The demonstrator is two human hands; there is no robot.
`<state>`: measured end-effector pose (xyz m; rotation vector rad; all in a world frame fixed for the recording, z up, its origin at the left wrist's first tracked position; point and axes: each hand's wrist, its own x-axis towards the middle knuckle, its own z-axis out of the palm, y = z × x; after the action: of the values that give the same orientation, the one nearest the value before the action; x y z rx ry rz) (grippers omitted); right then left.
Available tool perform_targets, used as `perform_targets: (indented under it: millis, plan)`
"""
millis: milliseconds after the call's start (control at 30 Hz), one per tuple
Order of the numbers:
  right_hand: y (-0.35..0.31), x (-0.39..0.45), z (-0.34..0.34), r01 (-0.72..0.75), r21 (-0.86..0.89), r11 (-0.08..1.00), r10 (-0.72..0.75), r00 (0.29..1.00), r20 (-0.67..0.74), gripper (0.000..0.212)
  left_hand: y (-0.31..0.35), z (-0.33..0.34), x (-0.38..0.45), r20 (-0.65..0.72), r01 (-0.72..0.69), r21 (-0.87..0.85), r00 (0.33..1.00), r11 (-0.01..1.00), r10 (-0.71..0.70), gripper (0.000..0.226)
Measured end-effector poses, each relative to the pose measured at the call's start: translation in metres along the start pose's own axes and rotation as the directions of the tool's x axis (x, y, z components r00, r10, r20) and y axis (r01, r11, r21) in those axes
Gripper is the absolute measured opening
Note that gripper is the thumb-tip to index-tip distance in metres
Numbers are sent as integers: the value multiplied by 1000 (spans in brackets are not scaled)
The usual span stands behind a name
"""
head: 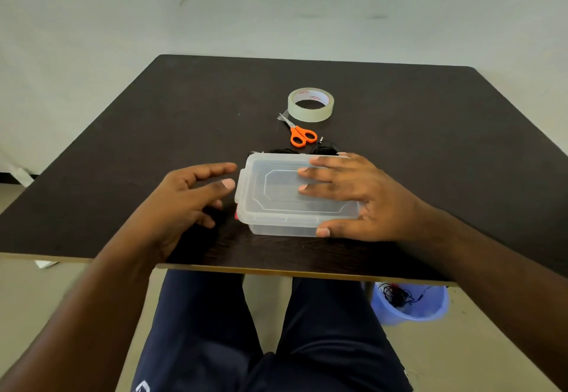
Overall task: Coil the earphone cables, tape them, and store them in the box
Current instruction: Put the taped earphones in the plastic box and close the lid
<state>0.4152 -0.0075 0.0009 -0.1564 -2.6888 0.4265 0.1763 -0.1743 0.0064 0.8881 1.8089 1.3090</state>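
A dark brown desk [123, 145] with a faint wood grain and a pale edge band fills the middle of the view, set against a plain, scuffed, off-white wall [276, 7]. The floor [461, 345] is beige. Under the desk at 5 o'clock stands a light blue plastic bin [430, 311] with tangled black wires in it, beside the person's dark trousers.

The box [276, 207], clear frosted plastic, rectangular with rounded corners and its lid on, sits near the desk's front edge. Its long axis runs from 9 to 3 o'clock, and a latch tab shows at the 9 o'clock end. Just beyond it, at 12 o'clock, lie the black earphone cables [322, 148], in small bunches, partly hidden by the box. Farther toward 12 lie orange-handled scissors [299, 133], blades pointing to about 11 o'clock, then a flat roll of clear tape [310, 104].

The right hand [362, 197] lies spread on the lid, thumb against the near wall. The left hand [184, 201] hovers at 9 o'clock of the box, fingers loosely curled apart, holding nothing.
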Motion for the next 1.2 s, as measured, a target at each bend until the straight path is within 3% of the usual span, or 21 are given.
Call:
perform_targets:
  millis: [167,233,333,400,433,500,533,633,700,767,800,900,933,1000,1067,1100,1167,1200]
  plan:
    - [-3,4,-6,18,128,992,2,988,-153,52,23,5,1,39,-174,97,985,980,171,25]
    - [-4,9,-16,33,208,978,12,978,-209,50,42,9,1,85,-275,55,959,960,270,25]
    - [-7,19,-39,-27,473,881,150,963,-224,43,66,13,13,123,-452,38,887,891,445,28]
    - [1,30,-58,-143,740,658,350,927,-132,41,78,15,34,77,-536,136,844,833,531,32]
    - [10,34,-67,-214,854,474,438,899,-18,46,83,17,45,61,-545,177,837,820,543,35]
    - [32,40,-82,-301,951,71,493,840,229,61,94,31,68,50,-518,153,854,842,517,33]
    - [43,40,-88,-314,948,-45,496,817,295,67,97,41,81,34,-500,101,866,860,500,26]
    - [74,28,-96,-282,945,-165,503,800,327,94,103,75,117,-8,-424,-4,906,906,424,12]
    - [85,13,-94,-220,956,-195,526,799,291,99,105,92,131,52,-333,33,942,942,331,12]
    - [96,-5,-89,-197,962,-189,616,739,273,93,108,109,140,141,-266,124,958,956,249,14]
    - [100,-11,-85,-227,960,-164,697,662,275,84,109,116,143,173,-234,163,963,958,206,17]
    - [108,-10,-72,-431,901,-44,930,311,194,50,105,135,150,262,-109,245,964,963,43,30]
    - [111,-7,-69,-510,860,-3,965,223,136,45,102,139,152,279,-78,285,960,955,-5,31]
    - [120,-3,-63,-647,760,59,992,125,29,48,97,143,157,294,-77,375,955,924,-40,26]
    - [122,0,-62,-842,526,123,992,85,-95,55,97,142,161,285,-156,422,958,893,32,18]
    - [122,2,-64,-944,299,142,982,96,-164,61,99,141,161,286,-206,425,954,881,85,14]
    - [118,6,-64,-984,-110,142,952,166,-256,72,104,134,155,311,-297,433,935,851,168,9]
    - [116,7,-63,-968,-207,143,940,198,-279,73,106,130,151,327,-333,443,925,833,196,10]
